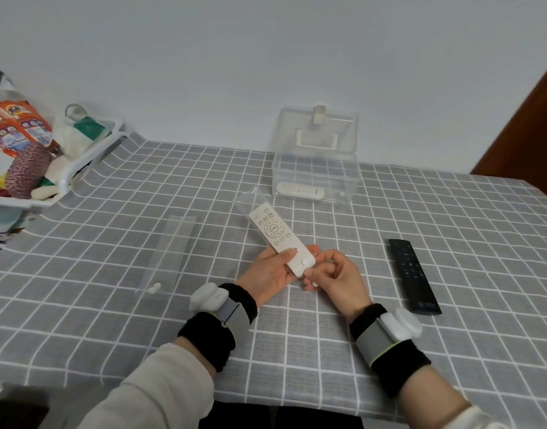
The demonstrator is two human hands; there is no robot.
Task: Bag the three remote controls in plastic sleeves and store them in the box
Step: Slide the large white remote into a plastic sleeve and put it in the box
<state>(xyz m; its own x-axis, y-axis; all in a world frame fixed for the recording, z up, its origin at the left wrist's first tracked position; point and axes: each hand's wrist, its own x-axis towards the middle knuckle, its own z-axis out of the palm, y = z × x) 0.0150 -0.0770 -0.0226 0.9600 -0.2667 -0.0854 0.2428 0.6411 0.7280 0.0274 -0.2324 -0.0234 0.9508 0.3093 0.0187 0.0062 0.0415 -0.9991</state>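
Note:
A white remote (273, 232) with round buttons lies inside a clear plastic sleeve (250, 198), its far end pointing away from me. My left hand (270, 274) grips the sleeved remote from underneath near its close end. My right hand (334, 272) pinches the sleeve's open end by a small white snap. A black remote (413, 275) lies bare on the cloth to the right. An empty clear sleeve (170, 249) lies flat to the left. The clear box (315, 181) stands open at the back, with a white remote (300, 191) in a sleeve inside.
The box lid (318, 131) leans upright against the wall. A white basket (77, 162) full of packets and bags stands at the far left edge of the table. A grey checked cloth (297, 335) covers the table. A dark wooden door (532, 134) is at right.

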